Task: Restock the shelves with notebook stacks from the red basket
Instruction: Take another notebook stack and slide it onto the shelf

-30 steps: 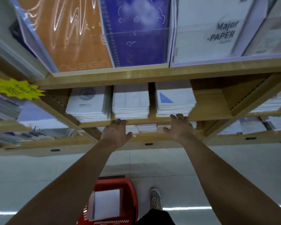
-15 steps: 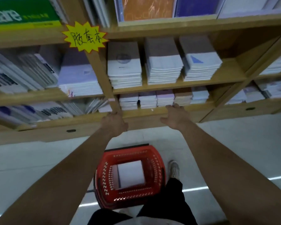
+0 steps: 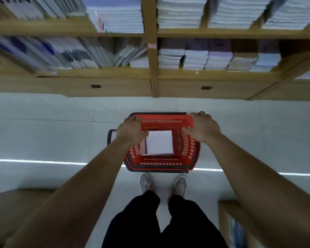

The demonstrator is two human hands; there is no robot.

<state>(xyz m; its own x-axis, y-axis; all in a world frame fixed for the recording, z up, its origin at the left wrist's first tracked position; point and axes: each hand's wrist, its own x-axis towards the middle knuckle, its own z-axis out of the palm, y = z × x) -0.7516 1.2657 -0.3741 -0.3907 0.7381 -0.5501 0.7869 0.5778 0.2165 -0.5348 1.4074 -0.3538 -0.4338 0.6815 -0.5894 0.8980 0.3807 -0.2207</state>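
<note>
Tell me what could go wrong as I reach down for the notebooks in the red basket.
The notebook stack lies low in the red basket, walled in, so your left hand and right hand, both empty over the far rim, may get a poor hold and let it fan apart. The basket stands just ahead of your shoes; stepping forward could kick it.

The bare left forearm (image 3: 82, 183) and right forearm (image 3: 249, 169) stretch forward and down from the lower corners, drawing closer toward the middle. The left grip (image 3: 132, 131) and right grip (image 3: 202, 129) hang level and apart, backs turned up to the camera, thumbs pointing inward at each other, fingers bent down and away; whether they clasp anything cannot be told
</note>
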